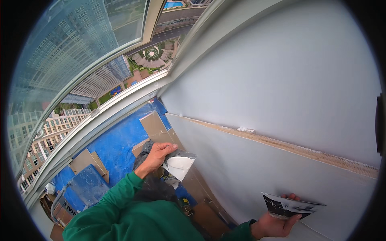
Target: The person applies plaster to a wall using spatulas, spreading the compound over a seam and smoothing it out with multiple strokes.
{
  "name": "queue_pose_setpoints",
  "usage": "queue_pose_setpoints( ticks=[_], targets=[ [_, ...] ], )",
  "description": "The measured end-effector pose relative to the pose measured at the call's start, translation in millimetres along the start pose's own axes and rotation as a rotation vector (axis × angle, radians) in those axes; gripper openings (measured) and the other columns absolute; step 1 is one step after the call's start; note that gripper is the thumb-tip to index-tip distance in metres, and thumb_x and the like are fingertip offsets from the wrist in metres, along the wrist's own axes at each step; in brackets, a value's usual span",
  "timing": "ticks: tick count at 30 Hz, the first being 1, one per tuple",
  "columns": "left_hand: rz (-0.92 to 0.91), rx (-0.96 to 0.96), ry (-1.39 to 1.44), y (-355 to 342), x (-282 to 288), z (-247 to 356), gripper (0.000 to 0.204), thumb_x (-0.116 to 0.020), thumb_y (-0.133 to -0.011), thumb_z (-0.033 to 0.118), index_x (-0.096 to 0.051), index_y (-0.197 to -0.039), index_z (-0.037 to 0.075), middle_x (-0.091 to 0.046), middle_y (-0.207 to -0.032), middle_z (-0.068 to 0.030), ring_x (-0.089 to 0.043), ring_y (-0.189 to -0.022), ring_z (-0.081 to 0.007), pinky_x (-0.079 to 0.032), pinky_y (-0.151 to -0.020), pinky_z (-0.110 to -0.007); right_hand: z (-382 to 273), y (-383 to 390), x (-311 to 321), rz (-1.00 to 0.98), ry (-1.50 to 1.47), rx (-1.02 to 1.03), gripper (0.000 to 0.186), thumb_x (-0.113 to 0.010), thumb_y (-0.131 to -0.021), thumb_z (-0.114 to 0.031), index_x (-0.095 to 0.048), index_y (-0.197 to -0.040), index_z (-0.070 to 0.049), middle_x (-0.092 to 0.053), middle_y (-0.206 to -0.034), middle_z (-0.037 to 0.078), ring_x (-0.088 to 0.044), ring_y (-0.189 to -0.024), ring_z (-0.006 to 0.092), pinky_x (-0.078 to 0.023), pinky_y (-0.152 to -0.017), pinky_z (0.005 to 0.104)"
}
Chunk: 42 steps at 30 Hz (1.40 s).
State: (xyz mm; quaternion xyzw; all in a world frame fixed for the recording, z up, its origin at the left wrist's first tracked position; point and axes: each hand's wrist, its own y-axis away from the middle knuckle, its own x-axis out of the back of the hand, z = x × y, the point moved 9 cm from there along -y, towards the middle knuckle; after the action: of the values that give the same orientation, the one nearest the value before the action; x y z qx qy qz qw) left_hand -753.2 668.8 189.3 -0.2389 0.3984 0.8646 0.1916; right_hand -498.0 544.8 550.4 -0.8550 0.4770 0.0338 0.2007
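Note:
My left hand [157, 156] is closed, thumb on top, round one edge of a flat putty spreader [189, 155] with a grey rim. A smooth mound of white paste [179, 165] lies on it. At the lower right my right hand [275, 225] grips a second, wide spreader [277, 205], black and smeared with white, close to the grey wall [225, 168]. My fingers show above and below this blade. The handles, if there are any, are hidden in both hands.
A rough beige ledge [281, 148] crosses the wall, with a small white piece [246, 129] on it. Blue sheeting [116, 132] and cardboard [155, 125] cover the floor. A stool [86, 186] with a blue top stands left, below the window frame [100, 110]. High-rise buildings show outside.

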Motion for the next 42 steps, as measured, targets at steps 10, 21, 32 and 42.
queue_pose_setpoints(
  ticks=[10, 21, 32, 42],
  targets=[
    [0.042, -0.153, 0.011, 69, -29, 20, 0.021, -0.063, -0.093, 0.021, -0.070, -0.087, 0.002, -0.066, -0.077, 0.0004, -0.058, -0.065, -0.0068, -0.045, -0.060, -0.023, 20, 11, 17, 0.060, -0.059, -0.003, 0.031, -0.063, -0.087, -0.007, -0.061, -0.115, 0.007, -0.063, -0.112, 0.018, -0.062, -0.102, 0.0245, -0.048, -0.091, 0.0375],
    [0.171, -0.258, 0.047, 141, -50, 0, 0.025, -0.063, -0.092, 0.025, -0.069, -0.083, 0.003, -0.066, -0.077, -0.0016, -0.060, -0.067, -0.0105, -0.046, -0.061, -0.026, 50, 85, 127, -0.017, -0.143, -0.420, 0.028, -0.065, -0.088, -0.010, -0.063, -0.112, 0.005, -0.065, -0.109, 0.010, -0.064, -0.094, 0.0223, -0.051, -0.085, 0.0330],
    [0.006, -0.232, 0.339, 180, -115, -17, 0.022, -0.058, -0.096, 0.024, -0.064, -0.097, 0.004, -0.068, -0.093, -0.0068, -0.065, -0.083, -0.0207, -0.053, -0.082, -0.036, 61, 141, 206, -0.012, -0.353, -0.754, 0.018, -0.063, -0.084, -0.001, -0.061, -0.102, -0.002, -0.063, -0.094, 0.006, -0.064, -0.087, 0.0213, -0.053, -0.078, 0.0346],
    [-0.101, -0.362, 0.057, 190, -170, 29, 0.029, -0.058, -0.097, 0.028, -0.065, -0.101, 0.000, -0.067, -0.090, -0.0068, -0.064, -0.079, -0.0172, -0.053, -0.073, -0.032, -54, 153, 143, -0.404, 0.607, 0.225, 0.035, -0.052, -0.090, 0.007, -0.066, -0.120, -0.005, -0.062, -0.117, 0.010, -0.062, -0.104, 0.0227, -0.052, -0.088, 0.0346]
  ],
)
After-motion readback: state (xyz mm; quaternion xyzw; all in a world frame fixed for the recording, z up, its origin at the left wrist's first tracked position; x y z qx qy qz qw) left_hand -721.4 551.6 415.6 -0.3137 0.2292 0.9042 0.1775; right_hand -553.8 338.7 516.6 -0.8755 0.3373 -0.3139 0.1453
